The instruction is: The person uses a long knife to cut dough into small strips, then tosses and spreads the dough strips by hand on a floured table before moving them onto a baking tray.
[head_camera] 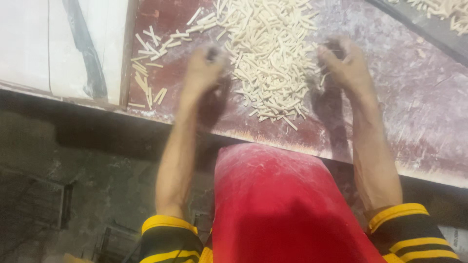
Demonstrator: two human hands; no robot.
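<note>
A pile of short pale dough sticks (270, 53) lies on a floured reddish-brown worktop (414, 97). My left hand (204, 70) rests at the pile's left edge, fingers curled toward the sticks. At the pile's right edge my right hand (341, 63) is cupped inward against the sticks. Both hands are blurred and dusted with flour. Whether either hand holds any sticks is unclear.
Loose dough sticks (148, 73) lie scattered at the worktop's left end. A white surface with a dark strap (85, 48) adjoins on the left. More sticks sit on a grey tray (438, 9) at the top right. A red apron (278, 204) hangs below the worktop edge.
</note>
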